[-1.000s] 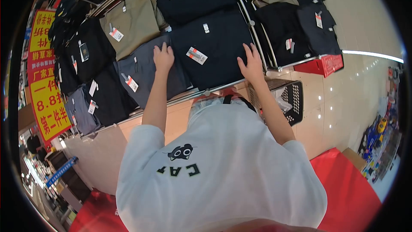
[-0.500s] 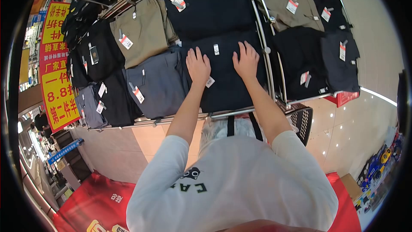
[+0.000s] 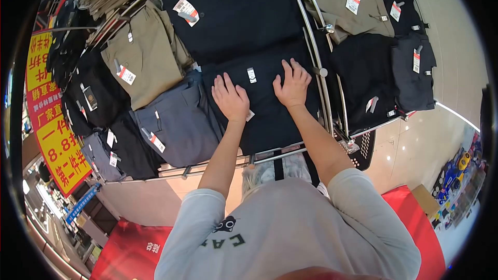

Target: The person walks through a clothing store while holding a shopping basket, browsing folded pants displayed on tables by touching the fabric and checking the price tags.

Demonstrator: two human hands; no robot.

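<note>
Folded black trousers (image 3: 264, 119) lie on the sloping metal rack in front of me, with a small white size sticker (image 3: 251, 75) near their upper edge. My left hand (image 3: 231, 98) rests palm down on their left side, fingers stretched out. On their right side my right hand (image 3: 293, 84) lies flat, fingers apart. Part of a white tag (image 3: 250, 115) shows beside my left wrist. Above them is another folded black pair (image 3: 233, 15) with a red and white price tag (image 3: 185, 12). Grey-blue trousers (image 3: 179, 119) sit just left of my left hand.
Khaki trousers (image 3: 145, 57) and more dark pairs fill the rack to the left. Metal rails (image 3: 314, 46) divide off further trousers (image 3: 363, 72) on the right. A black perforated basket (image 3: 367, 148) stands below. A yellow and red sign (image 3: 57, 135) hangs at the left.
The view has shifted closer to the rack and tilted a little. Both hands stay on the black trousers; the right hand's fingers have moved slightly nearer the sticker.
</note>
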